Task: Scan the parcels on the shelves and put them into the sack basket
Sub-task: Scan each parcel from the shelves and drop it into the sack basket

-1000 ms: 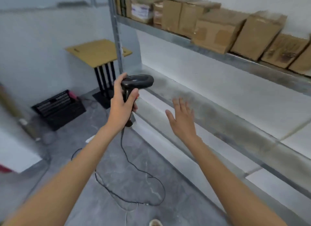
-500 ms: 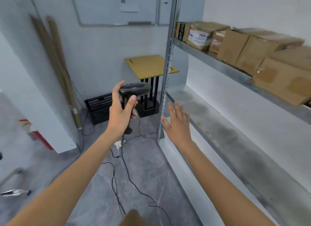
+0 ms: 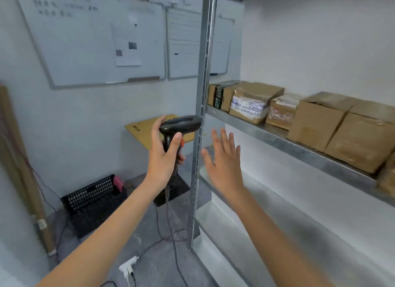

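The left hand (image 3: 162, 158) is wrapped around a corded barcode scanner (image 3: 179, 127), raised ready for reading, while the right hand (image 3: 224, 162) is held spread and empty, apparently readied toward the cardboard parcels (image 3: 318, 120) on the shelf (image 3: 284, 141) up to its right.

Brown cardboard parcels (image 3: 316, 124) in a row on upper metal shelf (image 3: 277, 137), right of frame. Black handheld scanner (image 3: 179, 124) upright, frame centre.
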